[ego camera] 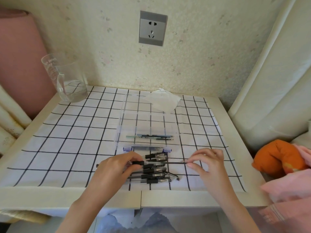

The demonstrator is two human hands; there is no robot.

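Grips pen [149, 163] in curled left hand [117, 167] | pinches refill [175, 163] end between right hand [208, 160] fingertips | looks light, slim, probably bendy | best held nearer left fingers

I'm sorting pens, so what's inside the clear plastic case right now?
A few thin pens or refills lie in the clear plastic case, near its front wall. Its front lip blurs whatever lies against it.

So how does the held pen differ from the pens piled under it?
The held pen is gripped by the left hand; the piled pens lie on the cloth. The held pen has a refill sticking out, pinched by the right hand; that hand is clear of the piled pens. Both have clear barrels, black grips.
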